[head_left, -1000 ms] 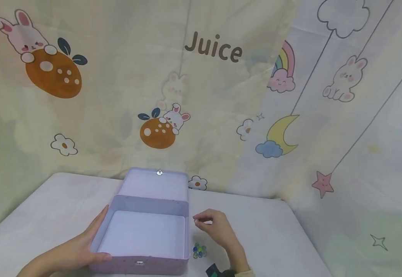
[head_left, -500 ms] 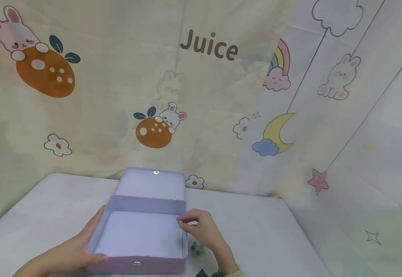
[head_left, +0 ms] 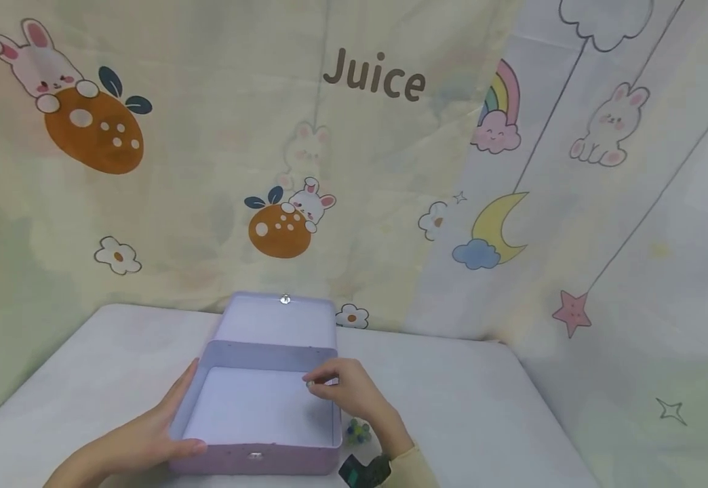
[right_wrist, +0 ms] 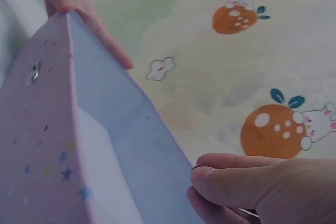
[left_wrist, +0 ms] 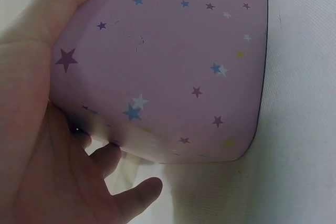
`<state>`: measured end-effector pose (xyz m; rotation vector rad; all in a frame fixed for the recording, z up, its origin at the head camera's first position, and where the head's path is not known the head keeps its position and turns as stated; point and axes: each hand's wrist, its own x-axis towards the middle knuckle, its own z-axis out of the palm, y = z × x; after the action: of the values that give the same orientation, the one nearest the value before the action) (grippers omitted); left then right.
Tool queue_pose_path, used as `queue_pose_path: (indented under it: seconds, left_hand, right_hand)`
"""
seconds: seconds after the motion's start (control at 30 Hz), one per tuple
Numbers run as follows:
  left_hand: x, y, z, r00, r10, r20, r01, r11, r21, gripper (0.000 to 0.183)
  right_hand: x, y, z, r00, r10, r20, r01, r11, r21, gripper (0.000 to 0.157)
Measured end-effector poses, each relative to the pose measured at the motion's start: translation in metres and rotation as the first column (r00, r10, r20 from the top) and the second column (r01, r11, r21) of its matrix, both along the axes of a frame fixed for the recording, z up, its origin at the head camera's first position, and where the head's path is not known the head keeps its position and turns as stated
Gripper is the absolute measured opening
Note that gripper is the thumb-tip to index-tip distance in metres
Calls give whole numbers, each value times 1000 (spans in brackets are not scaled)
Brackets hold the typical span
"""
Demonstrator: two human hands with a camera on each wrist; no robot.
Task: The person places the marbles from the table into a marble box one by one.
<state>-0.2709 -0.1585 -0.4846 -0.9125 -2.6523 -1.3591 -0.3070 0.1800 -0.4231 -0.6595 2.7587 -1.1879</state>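
A lilac tin box point(head_left: 305, 461), printed with small stars point(left_wrist: 132, 112), lies with its lid point(head_left: 283, 327) folded back. At its front left corner my left hand point(head_left: 149, 437) grips it, thumb over the front rim and fingers along the left side. My right hand point(head_left: 354, 392) is over the right wall and pinches a small glass marble point(head_left: 310, 384) above the white inside of the box. In the right wrist view the fingertips point(right_wrist: 202, 179) mostly cover that marble. Several green and blue marbles point(head_left: 358, 432) lie clustered on the table beside the box's right wall.
A white cloth covers the table point(head_left: 470, 407). A printed curtain point(head_left: 195, 203) with rabbits, oranges and flowers hangs behind it, close to the lid. A dark wrist device point(head_left: 365, 471) sits at the right sleeve point(head_left: 411, 468).
My right hand has moved left with its marble, from beside the box to over the inside of it. The left hand keeps its grip on the corner. The head view has shifted slightly.
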Motion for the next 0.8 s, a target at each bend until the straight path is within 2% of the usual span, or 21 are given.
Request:
queue_pose_path:
  seconds: [0.17, 0.37, 0.53, 0.63, 0.8]
  left_hand:
    - [0, 0, 3, 1000, -2, 30, 2, 1000, 14, 116]
    - [1, 0, 3, 999, -1, 51, 0, 1000, 20, 116]
    - [1, 0, 3, 996, -5, 87, 2, 1000, 30, 117]
    - [1, 0, 2, 997, -5, 77, 3, 1000, 28, 116]
    - [1, 1, 3, 998, -2, 57, 0, 1000, 21, 116]
  right_hand:
    - [-11, -9, 5, 998, 56, 11, -57, 994, 94, 14]
    - [-22, -19, 7, 990, 123, 69, -134, 973, 186, 13]
    - [-33, -25, 6, 974, 210, 84, -226, 934, 277, 13]
    - [-39, -28, 5, 964, 252, 81, -264, 905, 334, 13]
    - [-45, -34, 0, 960, 271, 75, -278, 867, 413, 12]
